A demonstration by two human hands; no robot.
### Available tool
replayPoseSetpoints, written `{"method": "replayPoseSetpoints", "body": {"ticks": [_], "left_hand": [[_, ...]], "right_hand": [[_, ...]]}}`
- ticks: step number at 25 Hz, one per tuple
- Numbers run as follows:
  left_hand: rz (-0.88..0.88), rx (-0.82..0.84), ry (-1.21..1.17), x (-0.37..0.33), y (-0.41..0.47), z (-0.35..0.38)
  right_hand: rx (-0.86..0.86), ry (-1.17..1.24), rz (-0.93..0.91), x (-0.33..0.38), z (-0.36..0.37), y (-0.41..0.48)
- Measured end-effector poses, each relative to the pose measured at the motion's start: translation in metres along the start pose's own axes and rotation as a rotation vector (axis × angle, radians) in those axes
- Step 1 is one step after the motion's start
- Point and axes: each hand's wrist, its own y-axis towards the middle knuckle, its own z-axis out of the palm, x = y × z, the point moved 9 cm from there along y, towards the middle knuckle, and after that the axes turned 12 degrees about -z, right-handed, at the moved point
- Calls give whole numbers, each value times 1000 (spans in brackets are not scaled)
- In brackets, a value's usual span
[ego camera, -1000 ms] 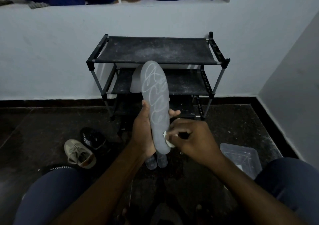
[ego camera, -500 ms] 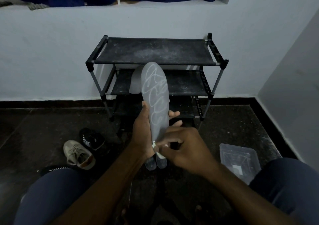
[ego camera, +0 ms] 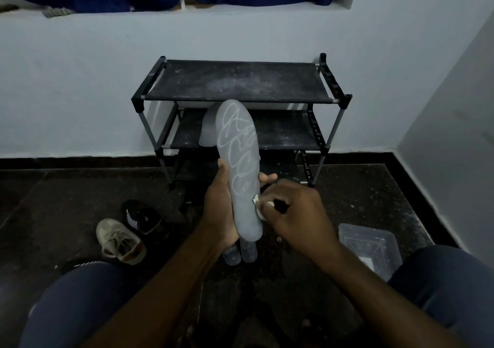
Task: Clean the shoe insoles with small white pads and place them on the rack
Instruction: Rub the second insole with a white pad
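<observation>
My left hand (ego camera: 219,208) grips the long grey scribbled insole (ego camera: 240,160) upright; my right hand (ego camera: 291,211), just beside, pinches a small white pad (ego camera: 256,200) against it.

Left hand (ego camera: 217,208) holds scribbled insole (ego camera: 240,166) upright; right hand (ego camera: 291,211) presses white pad (ego camera: 257,200) against it.

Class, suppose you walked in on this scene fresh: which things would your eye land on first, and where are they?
The grey insole, scrawled with white loops, is held up at centre by the left hand, while the right hand pinches a small white pad against its lower right edge. Behind it stands a black rack, with a second insole on its middle shelf.
</observation>
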Motion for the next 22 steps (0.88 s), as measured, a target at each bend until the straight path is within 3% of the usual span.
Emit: {"method": "replayPoseSetpoints", "body": {"ticks": [3, 8, 12, 17, 22], "left_hand": [[2, -7, -44, 0, 0, -3], [-49, 34, 24, 10, 3, 4], [1, -51, 105, 5, 6, -12], [-17, 0, 132, 13, 4, -1], [4, -55, 191, 10, 6, -11]], "right_hand": [[92, 45, -35, 16, 15, -6], [-94, -12, 26, -3, -10, 2], [79, 51, 64, 8, 13, -5], [-93, -7, 111, -6, -9, 1], [30, -9, 77, 3, 8, -4]]}}
